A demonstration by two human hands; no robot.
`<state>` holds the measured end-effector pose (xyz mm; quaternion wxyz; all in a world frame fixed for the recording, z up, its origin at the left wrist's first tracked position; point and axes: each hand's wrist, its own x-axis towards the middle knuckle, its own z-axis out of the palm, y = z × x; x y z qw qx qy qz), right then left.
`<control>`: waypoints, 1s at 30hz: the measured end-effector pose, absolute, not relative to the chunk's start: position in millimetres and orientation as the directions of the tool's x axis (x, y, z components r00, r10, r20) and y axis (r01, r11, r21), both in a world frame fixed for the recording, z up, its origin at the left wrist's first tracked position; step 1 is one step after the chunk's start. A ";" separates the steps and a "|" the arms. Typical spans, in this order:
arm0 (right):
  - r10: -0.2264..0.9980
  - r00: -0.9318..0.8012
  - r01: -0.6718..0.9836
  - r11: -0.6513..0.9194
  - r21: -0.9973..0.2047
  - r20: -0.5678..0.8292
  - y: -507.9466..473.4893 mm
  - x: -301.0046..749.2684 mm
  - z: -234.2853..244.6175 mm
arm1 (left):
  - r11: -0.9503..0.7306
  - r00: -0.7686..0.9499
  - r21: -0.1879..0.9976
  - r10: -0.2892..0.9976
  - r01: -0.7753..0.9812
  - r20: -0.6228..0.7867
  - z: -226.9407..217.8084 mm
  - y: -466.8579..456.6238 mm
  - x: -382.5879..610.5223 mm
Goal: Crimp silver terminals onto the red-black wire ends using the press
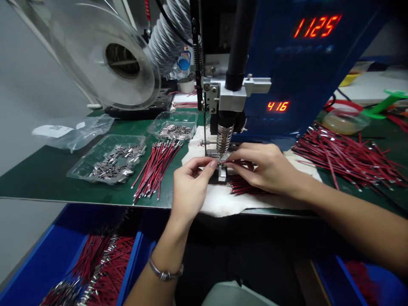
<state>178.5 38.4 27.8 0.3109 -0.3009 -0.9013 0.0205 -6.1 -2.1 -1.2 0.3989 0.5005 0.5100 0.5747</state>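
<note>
In the head view, my left hand (190, 187) is closed in a pinch at the fixture, thumb and index finger meeting under the soldering tip (224, 140). What they grip is too small to make out. My right hand (266, 166) pinches a thin red-and-black wire (236, 162) from the other side, its end pointing at the tip. Both sets of fingertips nearly meet over the small metal fixture (222, 173). Below my right hand, a bundle of red-and-black wires (245, 186) lies on a white cloth (219, 203), partly hidden by the hand.
Small metal cylinders fill two clear trays (75, 172) at left, beside a row of wires with metal ends (157, 170). A large wire pile (347, 155) lies right. Behind stands the blue machine (287, 63); a clear reel (86, 51) hangs upper left. Blue bins (135, 259) sit below.
</note>
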 end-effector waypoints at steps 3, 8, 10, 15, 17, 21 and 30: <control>0.549 -0.655 0.525 0.825 -0.210 0.519 39.7 180.3 28.6 | -0.156 -0.187 0.986 0.969 0.051 0.163 -2.2 -3.9 -6.5; 0.572 -0.669 0.530 0.815 -0.235 0.474 39.1 181.1 31.8 | -0.161 -0.190 0.986 0.968 0.040 0.166 -2.0 -4.8 -7.0; 0.591 -0.655 0.530 0.803 -0.272 0.470 39.1 181.4 32.4 | -0.156 -0.190 0.986 0.968 0.051 0.163 -1.3 -4.2 -6.7; 0.555 -0.675 0.464 0.832 -0.304 0.487 41.0 182.5 31.2 | -0.144 -0.195 0.987 0.969 0.066 0.154 0.5 -2.9 -5.1; 0.553 -0.673 0.468 0.832 -0.297 0.491 41.0 182.5 30.9 | -0.143 -0.197 0.988 0.968 0.065 0.153 1.1 -3.0 -4.5; 0.572 -0.666 0.495 0.819 -0.289 0.479 39.6 181.5 32.2 | -0.145 -0.190 0.987 0.970 0.065 0.155 1.4 -3.7 -4.4; 0.585 -0.676 0.512 0.810 -0.285 0.449 39.4 182.5 32.6 | -0.179 -0.221 0.983 0.958 0.033 0.182 -4.8 -3.7 -4.9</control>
